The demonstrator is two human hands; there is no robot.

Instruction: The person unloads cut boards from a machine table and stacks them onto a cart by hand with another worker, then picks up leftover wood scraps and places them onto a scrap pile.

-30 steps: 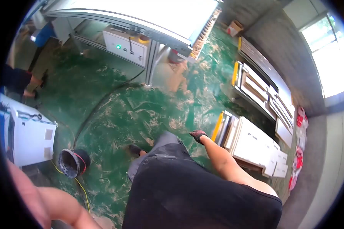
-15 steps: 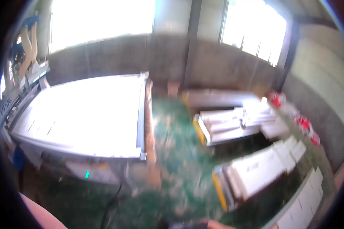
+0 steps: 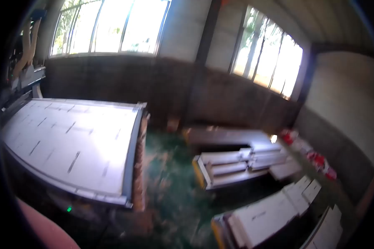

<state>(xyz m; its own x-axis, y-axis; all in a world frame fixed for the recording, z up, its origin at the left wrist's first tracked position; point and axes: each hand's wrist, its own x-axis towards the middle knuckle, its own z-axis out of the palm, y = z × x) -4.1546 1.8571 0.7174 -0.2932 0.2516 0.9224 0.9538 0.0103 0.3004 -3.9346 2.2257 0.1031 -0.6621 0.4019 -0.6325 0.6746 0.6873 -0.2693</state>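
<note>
Neither of my hands shows in the view; only a blurred patch of skin (image 3: 45, 228) appears at the lower left edge. A large machine table (image 3: 133, 166) stands at the left with a white panel (image 3: 87, 141) lying flat on it, marked by several short dark slots. To the right, white and brown boards (image 3: 224, 168) lie in low stacks on the floor. A nearer stack of white boards (image 3: 266, 216) is at the lower right.
Green floor (image 3: 170, 186) runs between the machine table and the stacks. Another board stack (image 3: 326, 232) is at the bottom right. Red and white bags (image 3: 318, 159) lie along the right wall. A small box (image 3: 173, 124) stands by the back wall, below windows.
The view has swung up from the floor and my body to the machine table, boards and windows. My hands and the bucket have left the view.
</note>
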